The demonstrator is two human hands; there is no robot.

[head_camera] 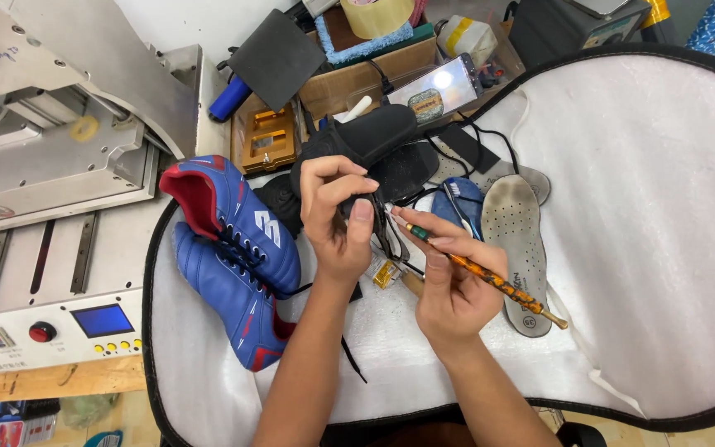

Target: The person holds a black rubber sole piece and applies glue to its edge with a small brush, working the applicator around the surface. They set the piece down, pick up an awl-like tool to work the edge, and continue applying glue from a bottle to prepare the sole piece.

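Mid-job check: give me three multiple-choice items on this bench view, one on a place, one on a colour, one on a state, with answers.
1. Where do the two blue lace-up football boots lie?
A. on the white padded mat
B. in the cardboard box
C. on the grey machine

2. What colour is the thin mottled brush handle in the right hand?
A. white
B. orange and black
C. blue

3. How is the black shoe piece held?
A. lying untouched
B. clamped in the machine
C. pinched in the left hand

Answers: 1 A, both boots rest on the mat's left part. 2 B, the handle shows orange with dark flecks. 3 C, thumb and fingers close on it.
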